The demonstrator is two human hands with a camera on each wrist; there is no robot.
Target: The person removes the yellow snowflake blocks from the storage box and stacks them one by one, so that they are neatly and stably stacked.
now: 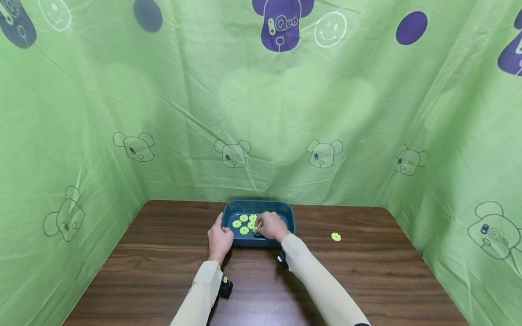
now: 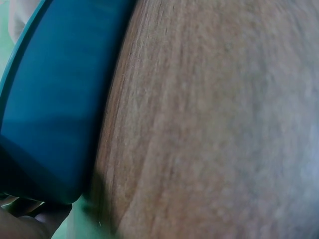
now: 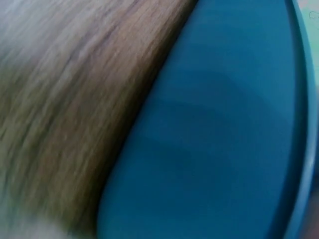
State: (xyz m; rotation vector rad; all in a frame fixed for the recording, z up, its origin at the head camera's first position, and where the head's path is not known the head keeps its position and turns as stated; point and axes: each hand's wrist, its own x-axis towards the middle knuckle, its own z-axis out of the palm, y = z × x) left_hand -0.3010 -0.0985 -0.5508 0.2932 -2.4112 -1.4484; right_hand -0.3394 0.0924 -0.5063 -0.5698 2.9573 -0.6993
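A dark blue plastic bin [image 1: 258, 242] holds several yellow flower-shaped pieces [image 1: 244, 230] on its floor, mostly toward the left half. At the bin's left front corner, my left hand [image 1: 220, 239] grips the wall, thumb near the rim and fingers along the outside. My right hand [image 1: 272, 225] reaches down inside, its fingers curled and pinching at a yellow flower piece that the hand partly covers. In the left wrist view, the left fingers [image 2: 35, 221] touch the end of the bin. Only the bin's outer wall [image 3: 209, 129] fills the right wrist view; the right fingertips are hidden there.
One more yellow flower piece [image 1: 336, 237] lies on the brown wooden table [image 1: 367, 276], right of the bin. A green printed curtain [image 1: 277, 113] rises behind the bin and along both sides, close to the bin's far edge.
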